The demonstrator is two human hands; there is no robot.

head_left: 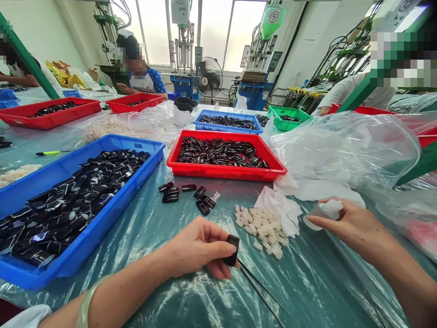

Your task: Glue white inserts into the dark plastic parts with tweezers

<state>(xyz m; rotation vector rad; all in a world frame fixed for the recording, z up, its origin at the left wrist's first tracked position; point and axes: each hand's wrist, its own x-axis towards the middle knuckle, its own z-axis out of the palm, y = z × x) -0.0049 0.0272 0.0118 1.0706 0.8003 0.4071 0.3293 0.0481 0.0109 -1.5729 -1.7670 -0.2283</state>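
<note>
Head view: left hand (pixel 201 248) pinches black piece (pixel 233 248), long axis roughly upright in view. Right hand (pixel 358 228) grips whitish container (pixel 320 212). Pale pieces (pixel 264 225) between, nearer left.

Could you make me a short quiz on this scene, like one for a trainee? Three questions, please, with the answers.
1. True or false: the right hand is empty.
2. Which lies right beside the heap of pale pieces? A) a fan; B) a white cloth; C) a green tray.
3. Fill in: the left hand holds a small piece coloured ____.

Key: 1 false, it holds a whitish object; 2 B; 3 black.
</note>
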